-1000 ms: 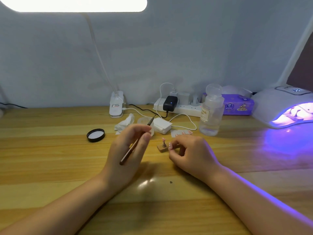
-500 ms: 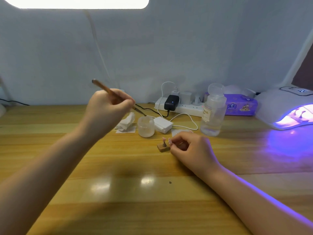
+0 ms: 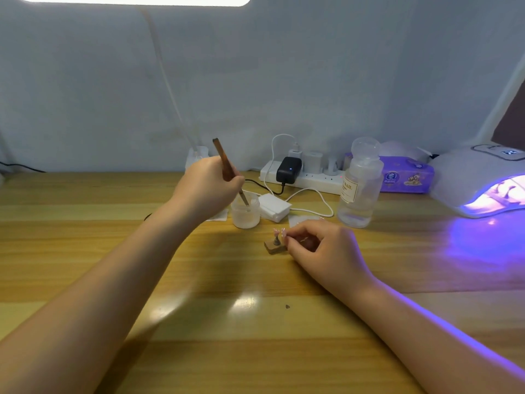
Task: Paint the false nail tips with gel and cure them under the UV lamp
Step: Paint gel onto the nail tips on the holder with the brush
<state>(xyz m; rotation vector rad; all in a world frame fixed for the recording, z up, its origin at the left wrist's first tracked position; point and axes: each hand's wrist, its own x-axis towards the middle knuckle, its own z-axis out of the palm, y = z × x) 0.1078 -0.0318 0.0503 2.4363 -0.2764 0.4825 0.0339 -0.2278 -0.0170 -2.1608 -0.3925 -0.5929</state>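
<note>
My left hand [image 3: 208, 187] grips a brown-handled brush [image 3: 224, 163], its metal tip dipped into a small frosted jar [image 3: 245, 213] on the wooden table [image 3: 85, 251]. A small wooden stand [image 3: 274, 247] with a pink false nail tip [image 3: 275, 231] on its post sits in front of the jar. My right hand [image 3: 321, 248] rests on the table just right of the stand, thumb and forefinger pinched at the stand's right edge. The UV lamp [image 3: 480, 177] glows violet at the far right.
A clear liquid bottle [image 3: 359, 189] stands right of the jar. Behind are a white power strip [image 3: 306, 177] with a black adapter, white cables, a small white box [image 3: 274, 207] and a purple tissue pack [image 3: 406, 174]. A grey wall backs the table.
My left hand lifted the brush away from the nail stand, swung it up and left, then brought its tip down into the frosted jar. My right hand stayed by the stand.
</note>
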